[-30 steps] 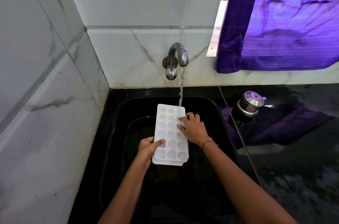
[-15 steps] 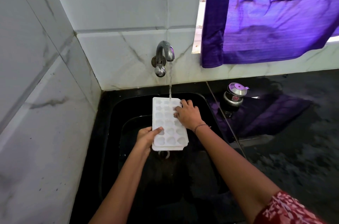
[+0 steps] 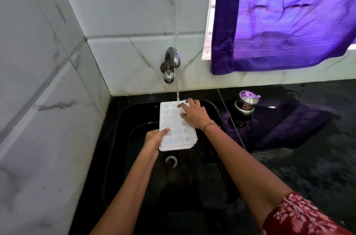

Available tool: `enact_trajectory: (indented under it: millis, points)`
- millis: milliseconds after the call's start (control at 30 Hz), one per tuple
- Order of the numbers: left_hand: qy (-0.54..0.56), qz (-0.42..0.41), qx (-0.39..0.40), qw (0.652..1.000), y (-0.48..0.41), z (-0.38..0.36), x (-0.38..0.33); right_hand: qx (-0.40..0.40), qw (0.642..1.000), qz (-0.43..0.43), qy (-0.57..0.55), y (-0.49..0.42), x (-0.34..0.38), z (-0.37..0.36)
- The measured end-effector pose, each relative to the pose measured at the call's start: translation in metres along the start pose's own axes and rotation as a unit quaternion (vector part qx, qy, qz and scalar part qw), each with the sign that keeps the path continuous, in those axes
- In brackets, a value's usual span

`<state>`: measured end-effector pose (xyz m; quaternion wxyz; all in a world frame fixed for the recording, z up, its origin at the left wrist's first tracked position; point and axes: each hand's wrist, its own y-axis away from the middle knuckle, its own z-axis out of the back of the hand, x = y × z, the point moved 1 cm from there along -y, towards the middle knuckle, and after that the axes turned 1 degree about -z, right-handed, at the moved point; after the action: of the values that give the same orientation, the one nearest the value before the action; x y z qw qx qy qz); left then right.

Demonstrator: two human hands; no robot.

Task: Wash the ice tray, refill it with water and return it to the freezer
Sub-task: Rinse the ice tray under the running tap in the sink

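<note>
**Ice tray under the running tap**

A white ice tray [image 3: 174, 128] is held over the black sink [image 3: 134, 115], cups facing up, with the drain [image 3: 171, 161] showing just past its near end. The left hand [image 3: 154, 138] grips the tray's 7 o'clock corner, thumb on top and fingers curled under the edge. The right hand [image 3: 193, 114] lies across the tray's 2 o'clock part, its fingers fairly straight and a little spread, tips pressed among the cups. A thin bracelet [image 3: 210, 125] circles that wrist.

At 12 o'clock from the tray a steel tap [image 3: 171, 61] juts from the marbled tile wall [image 3: 125, 3]. Its stream of water [image 3: 177, 88] lands on the tray's far end beside the right fingertips. At 3 o'clock from the sink a small steel-lidded pot [image 3: 245, 105] stands on the black counter [image 3: 308, 167]. A purple curtain [image 3: 279, 19] hangs at 1 o'clock.
</note>
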<state>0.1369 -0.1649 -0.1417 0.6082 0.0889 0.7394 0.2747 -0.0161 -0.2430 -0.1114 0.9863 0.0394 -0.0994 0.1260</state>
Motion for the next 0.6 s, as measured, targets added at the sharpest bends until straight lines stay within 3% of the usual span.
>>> enact_trajectory:
  millis: [300,600]
  points:
    - [-0.014,-0.023,-0.056,0.998,0.001,-0.021,-0.017,0.055,0.997,0.047,0.020,-0.019,-0.009,0.015]
    - [-0.013,-0.042,-0.070,0.997,0.016,-0.037,-0.030,0.033,0.994,0.089,0.063,-0.033,-0.012,0.028]
